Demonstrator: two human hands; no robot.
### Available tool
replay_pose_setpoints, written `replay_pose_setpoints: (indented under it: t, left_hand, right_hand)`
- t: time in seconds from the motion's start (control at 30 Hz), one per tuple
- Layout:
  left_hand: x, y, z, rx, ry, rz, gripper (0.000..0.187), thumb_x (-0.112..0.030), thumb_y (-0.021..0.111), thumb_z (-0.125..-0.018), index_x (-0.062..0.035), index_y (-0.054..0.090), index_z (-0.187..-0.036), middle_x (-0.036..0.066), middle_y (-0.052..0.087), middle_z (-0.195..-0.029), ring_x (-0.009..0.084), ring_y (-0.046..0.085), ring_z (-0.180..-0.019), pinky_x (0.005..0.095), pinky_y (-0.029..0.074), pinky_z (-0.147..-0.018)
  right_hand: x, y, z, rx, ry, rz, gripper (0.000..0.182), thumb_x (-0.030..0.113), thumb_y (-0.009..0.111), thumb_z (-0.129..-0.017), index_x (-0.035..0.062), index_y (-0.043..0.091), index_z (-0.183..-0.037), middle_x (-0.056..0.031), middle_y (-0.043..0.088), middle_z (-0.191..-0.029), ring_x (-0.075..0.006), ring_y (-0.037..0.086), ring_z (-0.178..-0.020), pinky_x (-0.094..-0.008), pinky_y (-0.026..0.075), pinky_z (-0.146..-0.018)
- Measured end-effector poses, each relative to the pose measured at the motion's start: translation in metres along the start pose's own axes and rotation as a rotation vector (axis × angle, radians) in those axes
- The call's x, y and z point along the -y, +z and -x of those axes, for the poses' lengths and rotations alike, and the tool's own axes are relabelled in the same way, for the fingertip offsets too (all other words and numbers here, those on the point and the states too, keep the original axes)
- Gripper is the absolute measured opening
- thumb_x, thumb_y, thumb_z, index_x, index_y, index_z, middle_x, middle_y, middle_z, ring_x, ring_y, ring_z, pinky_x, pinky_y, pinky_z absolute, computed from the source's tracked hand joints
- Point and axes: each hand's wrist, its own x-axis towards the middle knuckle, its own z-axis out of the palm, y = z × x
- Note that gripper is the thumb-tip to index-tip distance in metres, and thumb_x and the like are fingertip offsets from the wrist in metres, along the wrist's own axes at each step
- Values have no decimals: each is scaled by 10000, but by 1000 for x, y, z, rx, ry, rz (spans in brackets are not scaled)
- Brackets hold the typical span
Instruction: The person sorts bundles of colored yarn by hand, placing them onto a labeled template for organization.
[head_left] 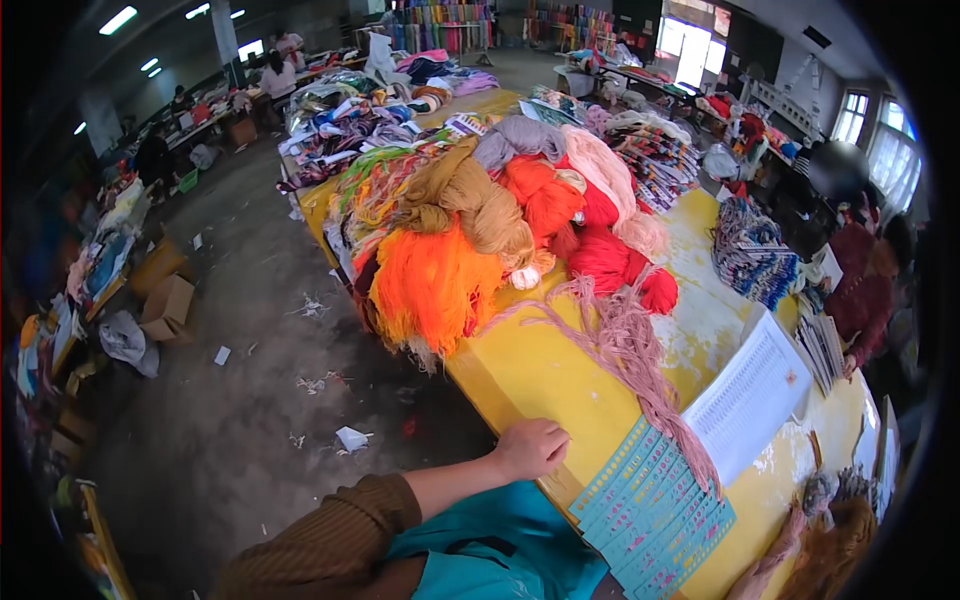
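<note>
My left hand (pixel 530 448), in a brown ribbed sleeve, rests loosely fisted on the near edge of the yellow table (pixel 510 375). Nothing shows between its curled fingers. To its right lie overlapping teal cards (pixel 640 520) with rows of holes and small printed marks. Strands of mauve yarn (pixel 625 345) trail across the table onto these cards. A printed paper sheet (pixel 745 395) lies beside them. Beyond the hand is a heap with orange yarn (pixel 435 290), ochre yarn (pixel 465 200) and red yarn (pixel 605 265). My right hand is out of view.
Brown and pink yarn (pixel 830 550) lies at the lower right corner. Striped yarn bundles (pixel 750 250) sit on the right side. A cardboard box (pixel 168 308) and a grey plastic bag (pixel 128 342) stand on the littered floor at left. Several people are farther back.
</note>
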Motion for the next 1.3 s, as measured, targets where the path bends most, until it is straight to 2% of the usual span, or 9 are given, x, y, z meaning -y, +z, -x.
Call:
replay_pose_setpoints:
  t: [0.17, 0.2, 0.37, 0.47, 0.93, 1.3]
  left_hand:
    - [2, 3, 2, -44, -14, 3, 120, -124, 632, -773, -92, 545, -696, 67, 517, -652, 262, 571, -619, 399, 457, -524]
    - [1, 1, 2, -45, 9, -4, 100, -110, 641, -769, -95, 561, -711, 61, 514, -643, 254, 569, -608, 390, 455, -514]
    - [6, 6, 4, -68, 61, -17, 100, -95, 651, -769, -103, 563, -722, 50, 501, -630, 235, 564, -592, 374, 449, -493]
    - [3, 4, 3, -62, 29, -15, 159, -135, 631, -782, -94, 517, -680, 59, 487, -634, 251, 559, -608, 396, 451, -517]
    - [2, 4, 5, -24, 4, -28, 145, -156, 626, -786, -104, 529, -693, 49, 529, -613, 243, 585, -586, 388, 462, -517]
    - [1, 3, 5, -34, 9, -15, 147, -155, 624, -786, -110, 525, -688, 51, 551, -583, 245, 588, -542, 391, 453, -490]
  right_hand:
    - [-4, 7, -5, -346, -159, -269, 564, 317, 272, -1022, -47, 266, -1453, -192, 562, -1219, -274, 638, -879, -378, 548, -686]
    - [0, 10, 16, 112, 57, 45, 605, 364, 281, -1018, -50, 249, -1459, -202, 584, -1168, -291, 643, -834, -389, 552, -687]
    - [-2, 14, 19, 147, 83, -13, 614, 376, 275, -1019, -42, 232, -1466, -211, 572, -1193, -305, 640, -871, -396, 551, -718]
    - [-1, 15, 19, 196, 114, -33, 621, 386, 271, -1019, -37, 219, -1471, -217, 563, -1211, -315, 638, -898, -401, 550, -741]
    - [6, 5, 11, 409, 277, -156, 656, 431, 249, -1019, -10, 158, -1495, -249, 520, -1298, -364, 628, -1028, -424, 546, -849]
    - [8, -14, 3, 434, 287, -333, 655, 427, 251, -1018, 1, 123, -1500, -269, 499, -1308, -380, 617, -1037, -422, 545, -865]
